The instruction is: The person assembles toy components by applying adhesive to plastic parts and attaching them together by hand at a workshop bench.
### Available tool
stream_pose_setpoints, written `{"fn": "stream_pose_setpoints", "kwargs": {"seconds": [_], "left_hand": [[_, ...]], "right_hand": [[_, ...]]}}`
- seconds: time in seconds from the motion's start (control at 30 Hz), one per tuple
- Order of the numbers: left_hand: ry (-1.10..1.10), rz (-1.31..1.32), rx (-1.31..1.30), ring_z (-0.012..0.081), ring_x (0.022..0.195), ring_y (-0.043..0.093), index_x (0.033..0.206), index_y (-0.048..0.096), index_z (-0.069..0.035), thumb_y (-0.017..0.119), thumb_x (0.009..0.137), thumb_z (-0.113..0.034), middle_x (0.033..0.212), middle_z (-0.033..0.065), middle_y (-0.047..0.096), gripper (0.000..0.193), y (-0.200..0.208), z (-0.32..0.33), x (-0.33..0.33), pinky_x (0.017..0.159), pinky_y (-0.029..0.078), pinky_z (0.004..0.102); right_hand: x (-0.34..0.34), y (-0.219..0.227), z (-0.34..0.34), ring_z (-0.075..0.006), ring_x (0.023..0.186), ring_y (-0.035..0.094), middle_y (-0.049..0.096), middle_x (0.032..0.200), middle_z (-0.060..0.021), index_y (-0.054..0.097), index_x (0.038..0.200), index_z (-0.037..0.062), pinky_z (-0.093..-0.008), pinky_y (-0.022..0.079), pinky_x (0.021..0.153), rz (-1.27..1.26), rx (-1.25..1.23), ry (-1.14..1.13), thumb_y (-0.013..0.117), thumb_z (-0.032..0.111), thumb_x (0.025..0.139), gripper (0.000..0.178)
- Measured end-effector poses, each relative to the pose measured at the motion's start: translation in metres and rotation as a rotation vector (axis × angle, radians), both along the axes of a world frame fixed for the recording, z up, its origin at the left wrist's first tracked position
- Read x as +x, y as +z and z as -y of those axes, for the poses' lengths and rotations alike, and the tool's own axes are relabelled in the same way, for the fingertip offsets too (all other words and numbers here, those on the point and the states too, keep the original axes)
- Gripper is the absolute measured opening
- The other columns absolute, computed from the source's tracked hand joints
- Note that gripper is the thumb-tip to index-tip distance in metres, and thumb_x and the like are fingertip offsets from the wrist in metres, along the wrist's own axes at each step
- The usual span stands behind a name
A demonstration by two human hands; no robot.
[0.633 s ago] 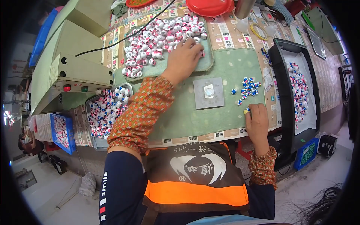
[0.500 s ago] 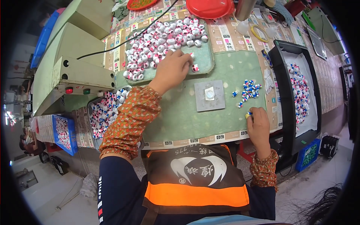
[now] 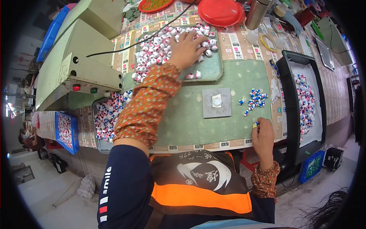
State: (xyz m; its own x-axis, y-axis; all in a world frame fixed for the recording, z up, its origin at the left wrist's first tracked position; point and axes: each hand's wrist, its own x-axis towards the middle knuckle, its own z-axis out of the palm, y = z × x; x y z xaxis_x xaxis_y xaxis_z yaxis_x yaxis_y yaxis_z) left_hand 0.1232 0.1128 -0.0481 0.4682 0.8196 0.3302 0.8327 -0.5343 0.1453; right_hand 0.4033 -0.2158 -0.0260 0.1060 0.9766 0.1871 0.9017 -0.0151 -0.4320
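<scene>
My left hand [image 3: 186,50] reaches over the far tray [image 3: 213,73], its fingers spread on a heap of small rounded white-and-pink pieces [image 3: 150,58]. Nothing shows gripped in it. A couple of loose pieces [image 3: 193,75] lie at the tray's near right, close to my wrist. On the green mat, my right hand [image 3: 264,138] pinches a small blue-and-yellow piece [image 3: 255,125] between thumb and fingertips. Just beyond it lies a small pile of blue, white and yellow pieces [image 3: 257,98]. Between the hands sits a grey square plate [image 3: 216,110] with a pale round-centred fixture [image 3: 217,100].
A black bin [image 3: 291,107] of mixed pieces stands at the right. At left are a pale green machine [image 3: 93,72] with red and green buttons and a tray of assembled-looking pieces [image 3: 108,118]. A black cable [image 3: 129,46] crosses the far tray. A steel flask [image 3: 258,14] and red lid [image 3: 221,12] stand behind.
My left hand has moved farther into the heap, and its fingers have spread over the pieces. The right hand keeps its pinch. The whole view has shifted slightly.
</scene>
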Motion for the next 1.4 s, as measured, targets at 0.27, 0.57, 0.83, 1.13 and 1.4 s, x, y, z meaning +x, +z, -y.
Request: {"fn": "stream_pose_setpoints", "kwargs": {"seconds": [0.27, 0.57, 0.83, 1.13, 1.4], "left_hand": [[-0.269, 0.009, -0.008, 0.0294, 0.14, 0.045, 0.139, 0.064, -0.035, 0.063, 0.099, -0.029, 0.152, 0.006, 0.053, 0.041, 0.02, 0.057, -0.056, 0.115, 0.026, 0.0549], [-0.113, 0.156, -0.036, 0.0302, 0.096, 0.061, 0.103, 0.074, -0.017, 0.064, 0.097, -0.021, 0.096, 0.0051, 0.067, 0.013, 0.051, 0.064, -0.013, 0.087, 0.044, 0.0462], [-0.102, -0.129, 0.022, 0.0297, 0.106, 0.061, 0.1, 0.07, -0.012, 0.071, 0.091, -0.035, 0.102, 0.0083, 0.067, 0.025, 0.025, 0.07, 0.009, 0.086, 0.046, 0.0511], [-0.178, 0.34, -0.289, 0.0209, 0.094, 0.061, 0.113, 0.058, -0.006, 0.07, 0.096, -0.022, 0.101, 0.0069, 0.065, 0.026, 0.035, 0.08, -0.005, 0.077, 0.049, 0.0347], [-0.161, 1.201, -1.248, 0.0069, 0.084, 0.059, 0.13, 0.056, -0.009, 0.062, 0.105, -0.02, 0.102, 0.0043, 0.067, 0.028, 0.079, 0.159, -0.058, 0.067, 0.047, 0.0231]], "right_hand": [[0.008, -0.001, -0.001, -0.0434, 0.092, 0.06, 0.059, 0.098, -0.0217, 0.058, 0.113, -0.002, -0.0517, 0.049, 0.082, -0.111, 0.002, -0.02, 0.059, -0.004, 0.088, 0.025], [-0.007, 0.011, -0.003, -0.0409, 0.098, 0.058, 0.057, 0.102, -0.0199, 0.059, 0.115, -0.0007, -0.0504, 0.049, 0.085, 0.074, -0.037, 0.063, 0.06, -0.004, 0.087, 0.028], [-0.012, 0.008, 0.0, -0.0413, 0.099, 0.058, 0.056, 0.102, -0.02, 0.059, 0.115, 0.0, -0.0509, 0.048, 0.085, 0.124, -0.079, 0.028, 0.06, -0.004, 0.088, 0.028], [-0.005, 0.011, -0.006, -0.0409, 0.087, 0.064, 0.063, 0.096, -0.0195, 0.063, 0.111, -0.0006, -0.0461, 0.052, 0.078, 0.023, -0.042, 0.024, 0.061, -0.005, 0.089, 0.022], [-0.024, 0.031, -0.025, -0.0232, 0.079, 0.069, 0.068, 0.094, -0.0146, 0.063, 0.111, -0.0031, -0.0338, 0.055, 0.072, -0.584, -0.161, -0.08, 0.063, -0.005, 0.094, 0.017]]}}
